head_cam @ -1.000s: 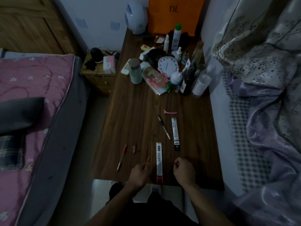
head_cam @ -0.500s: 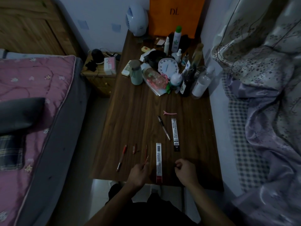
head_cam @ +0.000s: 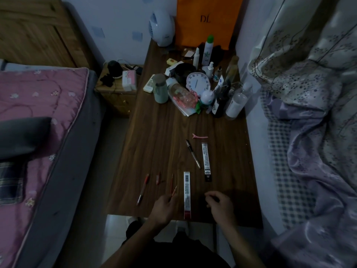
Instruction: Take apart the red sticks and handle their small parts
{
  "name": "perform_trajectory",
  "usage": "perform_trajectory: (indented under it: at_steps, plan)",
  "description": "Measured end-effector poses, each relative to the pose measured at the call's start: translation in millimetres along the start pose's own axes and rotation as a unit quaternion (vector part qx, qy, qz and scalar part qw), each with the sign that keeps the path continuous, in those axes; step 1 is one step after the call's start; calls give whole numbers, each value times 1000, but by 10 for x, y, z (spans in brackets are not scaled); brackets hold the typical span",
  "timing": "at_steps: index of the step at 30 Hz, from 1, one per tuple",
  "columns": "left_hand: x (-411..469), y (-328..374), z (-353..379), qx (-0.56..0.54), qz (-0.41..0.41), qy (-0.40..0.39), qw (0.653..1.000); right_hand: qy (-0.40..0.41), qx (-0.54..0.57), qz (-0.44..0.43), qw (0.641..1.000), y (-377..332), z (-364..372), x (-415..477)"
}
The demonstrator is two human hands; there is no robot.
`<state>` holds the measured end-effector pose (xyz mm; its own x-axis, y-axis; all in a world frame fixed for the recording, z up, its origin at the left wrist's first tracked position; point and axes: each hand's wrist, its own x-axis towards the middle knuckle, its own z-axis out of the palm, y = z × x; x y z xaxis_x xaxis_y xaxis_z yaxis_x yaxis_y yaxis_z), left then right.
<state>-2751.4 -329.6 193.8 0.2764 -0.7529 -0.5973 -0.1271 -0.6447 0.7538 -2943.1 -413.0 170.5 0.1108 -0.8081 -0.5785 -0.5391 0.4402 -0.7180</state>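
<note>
My left hand (head_cam: 163, 208) sits at the near edge of the dark wooden table (head_cam: 154, 144) and pinches a thin red refill (head_cam: 174, 190) that points up and away. Another thin red stick (head_cam: 171, 181) lies just beyond it. My right hand (head_cam: 220, 206) hovers to the right with fingers curled; whether it holds anything small I cannot tell. Between the hands lies a long white refill packet with a red end (head_cam: 187, 194). A red pen barrel (head_cam: 143, 188) and a small red cap piece (head_cam: 158, 178) lie to the left.
A black pen (head_cam: 192, 153), a black-ended refill packet (head_cam: 206, 161) and a pink hair clip (head_cam: 200, 136) lie further up. Bottles, a white clock (head_cam: 197, 84) and an orange bag (head_cam: 206, 20) crowd the far end. A pink bed (head_cam: 38, 117) stands left, bedding hangs right.
My left hand has kept hold of the red refill and barely shifted. My right hand moved slightly right and its fingers loosened a little.
</note>
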Motion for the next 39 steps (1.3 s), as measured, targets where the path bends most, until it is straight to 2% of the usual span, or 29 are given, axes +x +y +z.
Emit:
perform_trajectory:
  at_steps: [5, 17, 20, 24, 27, 29, 31, 33, 39]
  plan:
    - [-43, 129, -40, 56, 23, -31, 998, -120, 26, -35, 992, -390, 206, -102]
    - [-78, 135, -212, 151, 65, -30, 986, -210, 65, -20, 975, -681, 448, -131]
    - [-76, 102, -262, 144, 57, -33, 987, -188, 94, -3, 978, -697, 521, -124]
    - [-25, -46, -420, 157, 31, -50, 986, -112, 176, 52, 977, -691, 577, -36]
    - [46, -202, -627, 187, 8, -48, 981, -69, 227, 59, 970, -702, 546, 56]
    - [120, -311, -744, 201, -8, 1, 980, -41, 245, 49, 967, -729, 525, 101]
    - [206, -392, -828, 207, -29, 99, 973, -20, 257, 45, 965, -761, 525, 126]
    - [299, -424, -879, 220, -49, 156, 962, -3, 265, 50, 963, -795, 524, 132]
    - [538, -530, -901, 272, -61, 137, 951, -24, 377, 88, 922, -933, 420, 92]
